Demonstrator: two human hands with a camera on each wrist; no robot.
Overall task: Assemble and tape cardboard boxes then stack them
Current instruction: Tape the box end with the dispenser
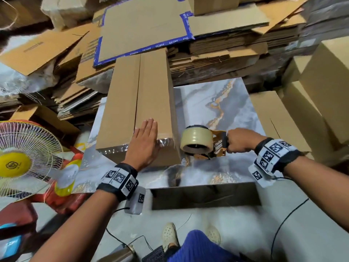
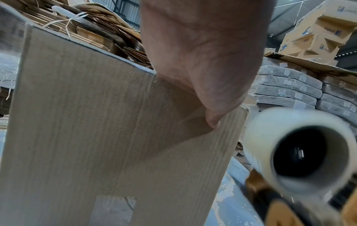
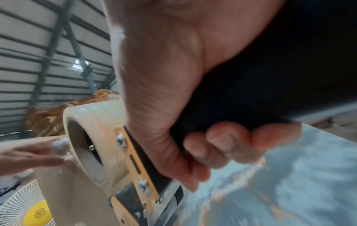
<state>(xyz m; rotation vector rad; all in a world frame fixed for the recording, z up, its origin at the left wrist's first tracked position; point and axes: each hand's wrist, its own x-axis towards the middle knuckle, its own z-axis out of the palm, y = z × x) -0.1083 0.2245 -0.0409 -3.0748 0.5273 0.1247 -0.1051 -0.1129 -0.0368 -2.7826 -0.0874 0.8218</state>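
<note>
Warehouse w/ flat cardboard stacks; marbled table (image 1: 217, 103). Long cardboard box (image 1: 139, 103) lies on its left part. Our left hand (image 1: 144, 142) presses flat-fingered on the near end; right hand (image 1: 240, 140) fists the tape dispenser (image 1: 200, 142) just right of it. Box prob. light, hollow, crushable: hold at edges.

No wording can be read: blue print edging the flat cardboard sheet (image 1: 143, 29), behind the long box (image 1: 139, 103), and blue logos on stacked cartons (image 2: 316, 35) are blurred.

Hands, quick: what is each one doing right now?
Left hand: open, fingers flat, pressing on the cardboard box.
Right hand: closed, gripping the tape dispenser.
</note>
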